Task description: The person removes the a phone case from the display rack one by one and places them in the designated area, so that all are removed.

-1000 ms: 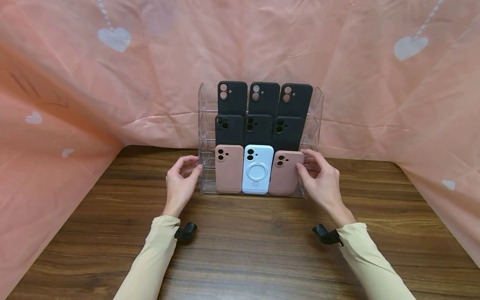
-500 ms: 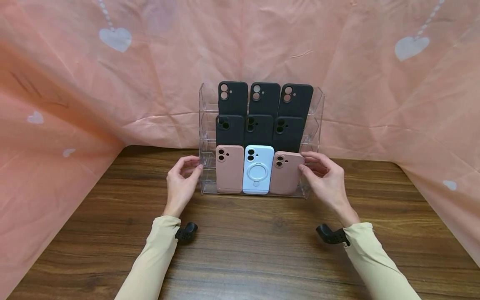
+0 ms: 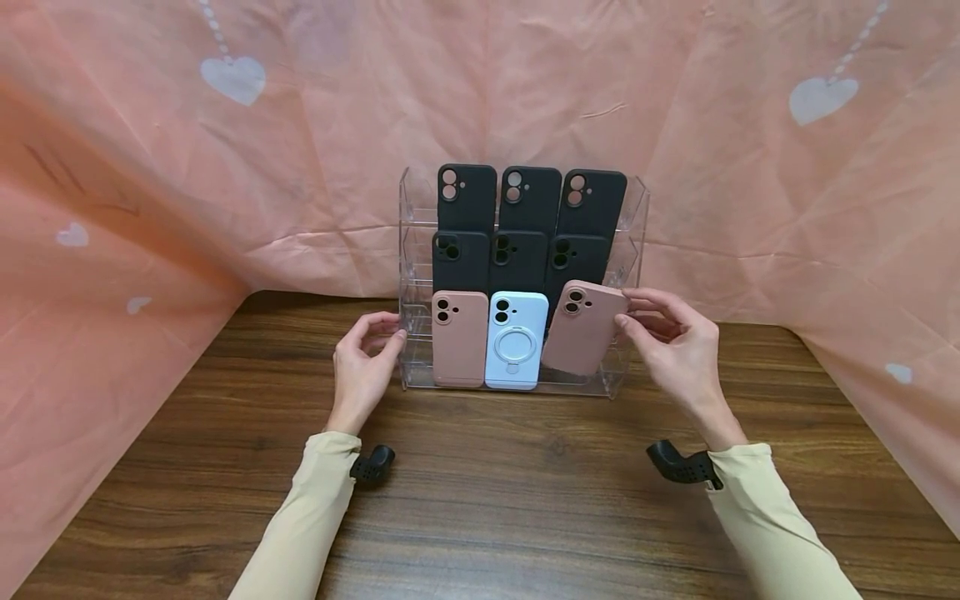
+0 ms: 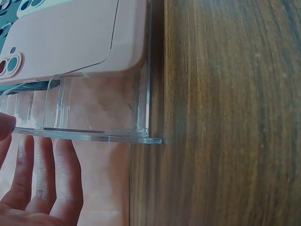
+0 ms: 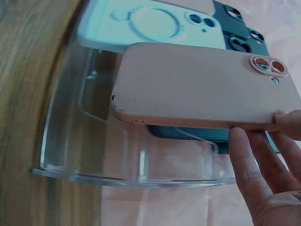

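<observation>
The pink case [image 3: 584, 328], pinched by the right hand [image 3: 675, 350], now tilts lifted from the rack [image 3: 633, 250].

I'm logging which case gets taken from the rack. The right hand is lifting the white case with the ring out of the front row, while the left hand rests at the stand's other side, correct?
Not quite. The right hand lifts the pink case, as the head view shows; the white ring case stays seated in the clear stand. The left hand is at the stand's other side.
</observation>
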Tool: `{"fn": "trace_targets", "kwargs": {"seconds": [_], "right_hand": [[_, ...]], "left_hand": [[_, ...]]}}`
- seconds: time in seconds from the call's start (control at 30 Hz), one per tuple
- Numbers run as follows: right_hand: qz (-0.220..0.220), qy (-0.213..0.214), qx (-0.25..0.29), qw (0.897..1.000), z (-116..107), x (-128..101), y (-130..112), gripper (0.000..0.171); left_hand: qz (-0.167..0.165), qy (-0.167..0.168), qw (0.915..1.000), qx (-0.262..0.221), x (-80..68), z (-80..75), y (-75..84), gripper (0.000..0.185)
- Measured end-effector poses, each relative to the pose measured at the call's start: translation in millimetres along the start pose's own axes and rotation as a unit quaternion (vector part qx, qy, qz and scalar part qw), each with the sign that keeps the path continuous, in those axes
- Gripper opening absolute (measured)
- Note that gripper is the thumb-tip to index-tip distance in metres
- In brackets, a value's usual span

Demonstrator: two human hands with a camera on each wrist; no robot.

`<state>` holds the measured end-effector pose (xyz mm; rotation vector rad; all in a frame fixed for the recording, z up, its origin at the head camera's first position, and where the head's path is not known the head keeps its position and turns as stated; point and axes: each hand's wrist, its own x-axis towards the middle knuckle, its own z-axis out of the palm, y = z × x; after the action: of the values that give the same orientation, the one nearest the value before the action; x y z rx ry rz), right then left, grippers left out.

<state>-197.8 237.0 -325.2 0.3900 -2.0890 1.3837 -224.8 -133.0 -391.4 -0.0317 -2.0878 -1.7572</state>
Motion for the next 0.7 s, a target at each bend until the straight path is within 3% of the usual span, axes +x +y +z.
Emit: {"fn": "trace_targets", "kwargs": {"seconds": [0.2,0.4,0.7], "right_hand": [[0.009,-0.003,0.022,1.0,-5,2,-9,0.037],[0.028,-0.04,0.095,0.994,0,-3,-11,0.037],[0.069,-0.11,0.161,0.978,17,-17,-5,0.043]], "left_hand": [[0.004,0.006,1.0,0.006,0.4,0.4,-0.7,0.02],[-0.003,0.015,0.9998,0.014,-0.7,1.2,1.9,0.022],[0.006,0.013,0.9994,0.033,-11.0,0.2,32.9,0.022]]}}
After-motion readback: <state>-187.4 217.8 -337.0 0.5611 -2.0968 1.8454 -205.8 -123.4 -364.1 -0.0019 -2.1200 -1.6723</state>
